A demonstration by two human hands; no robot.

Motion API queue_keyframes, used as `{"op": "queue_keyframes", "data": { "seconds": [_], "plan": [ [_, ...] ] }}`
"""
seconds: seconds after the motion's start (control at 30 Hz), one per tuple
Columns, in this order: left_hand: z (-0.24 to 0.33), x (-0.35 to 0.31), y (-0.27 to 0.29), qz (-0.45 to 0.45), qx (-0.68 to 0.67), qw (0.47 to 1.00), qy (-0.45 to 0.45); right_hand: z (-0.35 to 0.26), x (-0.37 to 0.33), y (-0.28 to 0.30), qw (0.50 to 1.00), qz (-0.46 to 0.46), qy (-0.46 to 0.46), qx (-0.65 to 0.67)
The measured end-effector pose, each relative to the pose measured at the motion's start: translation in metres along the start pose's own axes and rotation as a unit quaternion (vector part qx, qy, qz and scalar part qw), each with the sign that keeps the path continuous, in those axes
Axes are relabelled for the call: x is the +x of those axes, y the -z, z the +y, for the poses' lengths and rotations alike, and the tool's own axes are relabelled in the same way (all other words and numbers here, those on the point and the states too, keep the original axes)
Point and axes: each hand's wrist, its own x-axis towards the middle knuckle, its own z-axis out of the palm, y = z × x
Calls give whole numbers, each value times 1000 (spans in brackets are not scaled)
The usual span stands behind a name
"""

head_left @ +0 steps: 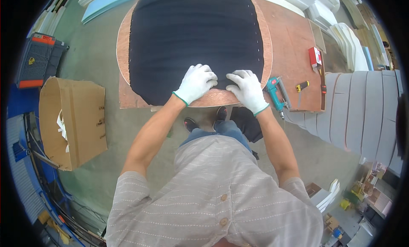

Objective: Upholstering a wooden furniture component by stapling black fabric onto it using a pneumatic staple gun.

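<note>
Head view looks straight down on two white knit gloves with green cuffs pressed to the near edge of a wide sheet of black fabric (194, 38). That fabric lies spread over a rounded plywood panel (124, 47), whose bare brown rim shows around it on the left, right and near sides. Left hand (196, 83) lies palm down with fingers curled onto the fabric's edge, pinching it against the wood. Right hand (247, 90) sits just beside it, fingers bent the same way on the same edge; the two gloves nearly touch at the fingertips. Right of the right wrist, a teal staple gun (275, 91) rests on a flat brown workbench top (294, 38), with a small red box (315, 56) farther back. An open cardboard box (72, 119) stands on the grey floor at the left, well apart.
</note>
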Motion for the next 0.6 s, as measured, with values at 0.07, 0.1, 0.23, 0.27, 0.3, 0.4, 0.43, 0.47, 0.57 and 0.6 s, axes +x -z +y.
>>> {"op": "queue_keyframes", "data": {
  "seconds": [0.07, 0.1, 0.23, 0.27, 0.3, 0.4, 0.43, 0.47, 0.57, 0.6],
  "plan": [
    [1, 1, -3, 42, 51, 997, -26, 2, 6, -6, 1000, -22, 5, -15],
    [1, 0, -4, 45, 51, 997, -26, 3, 9, -8, 999, -29, 8, -20],
    [9, -9, -7, 126, 85, 988, -24, 9, 20, -3, 997, -45, 48, -32],
    [10, -10, -9, 146, 87, 985, -23, 11, 23, -2, 996, -51, 64, -38],
    [12, -12, -11, 152, 93, 984, -14, 14, 26, -3, 995, -53, 76, -34],
    [15, -15, -12, 167, 114, 979, 3, 14, 38, -8, 988, -60, 139, -36],
    [17, -15, -9, 160, 122, 979, 17, 17, 42, -10, 986, -62, 151, -29],
    [19, -15, -8, 152, 130, 979, 32, 20, 44, -12, 983, -51, 172, -28],
    [31, -17, -4, 212, 145, 966, 30, 25, 50, -17, 976, -18, 219, -6],
    [33, -18, -4, 210, 150, 966, 34, 27, 52, -18, 972, 9, 236, 5]
  ]
}}
